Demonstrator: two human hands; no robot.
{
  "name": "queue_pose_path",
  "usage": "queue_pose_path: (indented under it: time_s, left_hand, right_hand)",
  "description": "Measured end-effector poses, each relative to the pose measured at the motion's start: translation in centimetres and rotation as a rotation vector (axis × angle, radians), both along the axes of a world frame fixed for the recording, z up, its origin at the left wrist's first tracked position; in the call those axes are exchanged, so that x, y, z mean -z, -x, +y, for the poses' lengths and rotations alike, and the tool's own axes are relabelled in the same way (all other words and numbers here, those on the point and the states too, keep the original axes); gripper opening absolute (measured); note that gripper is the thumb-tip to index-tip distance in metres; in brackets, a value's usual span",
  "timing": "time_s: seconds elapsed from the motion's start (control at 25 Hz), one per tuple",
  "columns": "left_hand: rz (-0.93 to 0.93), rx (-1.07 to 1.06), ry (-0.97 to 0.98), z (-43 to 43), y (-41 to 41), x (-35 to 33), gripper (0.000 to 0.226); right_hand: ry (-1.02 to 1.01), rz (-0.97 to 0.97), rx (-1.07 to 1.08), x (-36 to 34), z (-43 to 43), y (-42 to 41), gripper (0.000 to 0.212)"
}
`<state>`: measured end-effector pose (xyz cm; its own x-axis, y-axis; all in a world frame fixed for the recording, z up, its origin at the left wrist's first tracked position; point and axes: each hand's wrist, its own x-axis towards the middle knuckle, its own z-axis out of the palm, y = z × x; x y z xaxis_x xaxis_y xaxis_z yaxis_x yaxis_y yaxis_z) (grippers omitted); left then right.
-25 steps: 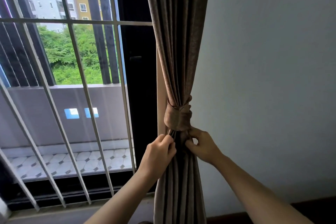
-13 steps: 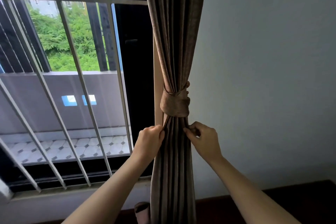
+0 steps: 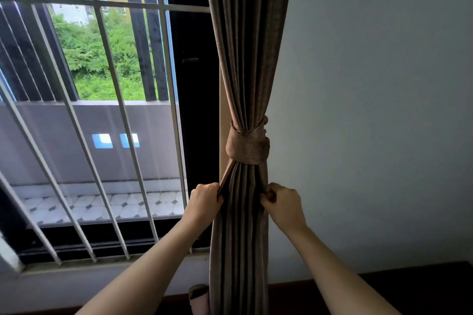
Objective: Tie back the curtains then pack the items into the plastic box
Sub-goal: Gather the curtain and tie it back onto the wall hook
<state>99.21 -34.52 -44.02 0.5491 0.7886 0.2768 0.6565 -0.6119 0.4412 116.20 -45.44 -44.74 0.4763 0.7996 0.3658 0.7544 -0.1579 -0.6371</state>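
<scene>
A brown curtain [image 3: 245, 59] hangs gathered at the window's right edge, bound by a matching fabric tie-back [image 3: 247, 144] wrapped around its middle. Just below the tie-back, my left hand [image 3: 204, 202] grips the curtain's left folds and my right hand [image 3: 282, 203] pinches the right folds. The curtain's lower part falls straight down between my forearms. No plastic box is in view.
White window bars [image 3: 110, 84] cross the glass on the left, over a dark sill [image 3: 102, 243]. A plain pale wall [image 3: 371, 110] fills the right side. A dark surface [image 3: 396, 284] runs along the bottom right. A small brown object [image 3: 198, 294] sits by the curtain's foot.
Both hands have slid a little down the curtain and apart, spreading the folds below the tie-back. The view has shifted slightly.
</scene>
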Motion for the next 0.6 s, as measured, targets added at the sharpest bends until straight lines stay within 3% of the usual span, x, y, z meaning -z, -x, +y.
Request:
queue_pose_path:
  time_s: [0.2,0.32,0.4,0.6]
  left_hand:
    - [0.034,0.112,-0.065,1.5,0.9,-2.1,0.019]
    - [-0.139,0.218,-0.157,1.9,2.0,-4.6,0.027]
    - [-0.27,0.202,-0.275,3.0,3.2,-7.1,0.042]
    - [-0.255,0.078,-0.478,6.4,10.5,-9.5,0.046]
  right_hand:
    - [-0.059,0.073,-0.057,-2.0,0.0,0.1,0.014]
    - [-0.337,0.021,0.022,-3.8,0.1,1.5,0.014]
    - [-0.446,-0.038,-0.055,-5.9,0.8,2.6,0.013]
    - [-0.362,-0.164,-0.333,-8.9,4.3,8.5,0.034]
